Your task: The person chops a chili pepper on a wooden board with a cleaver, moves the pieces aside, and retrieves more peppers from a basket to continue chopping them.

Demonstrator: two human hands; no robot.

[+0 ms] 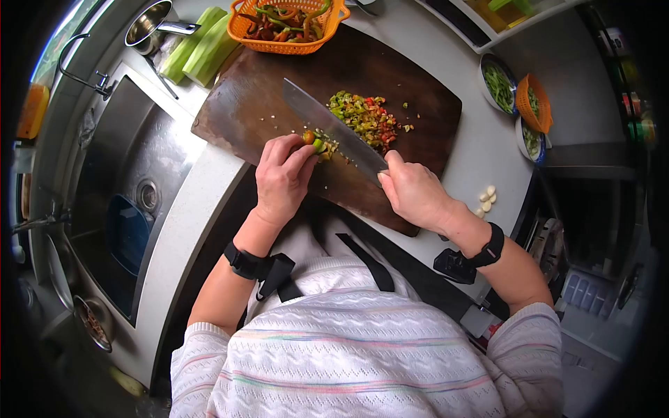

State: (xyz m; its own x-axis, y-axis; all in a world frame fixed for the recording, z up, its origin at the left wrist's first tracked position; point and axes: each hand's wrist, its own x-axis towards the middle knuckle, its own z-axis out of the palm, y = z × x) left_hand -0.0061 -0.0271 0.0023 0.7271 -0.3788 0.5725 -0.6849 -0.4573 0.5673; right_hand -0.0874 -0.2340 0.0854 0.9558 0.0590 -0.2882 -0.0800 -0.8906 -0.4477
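A dark wooden cutting board (244, 90) lies on the counter in front of me. My right hand (417, 191) is wrapped round the handle of a kitchen knife (327, 125), whose wide blade reaches up and left across the board. With bent fingers, my left hand (284, 174) presses uncut pieces of green and orange-red pepper (318, 145) to the board, just left of the blade. Small cut bits lie between fingers and blade. Beyond the knife is a heap of chopped peppers (362, 117), red, green and yellow. My left fingertips are partly hidden by the peppers.
An orange basket (279, 47) of peppers stands at the board's far edge. Peeled green vegetable lengths (209, 56) and a metal pot (150, 28) are at upper left. The sink (167, 139) is left. Garlic cloves (486, 198) and bowls of cut greens (498, 87) are right.
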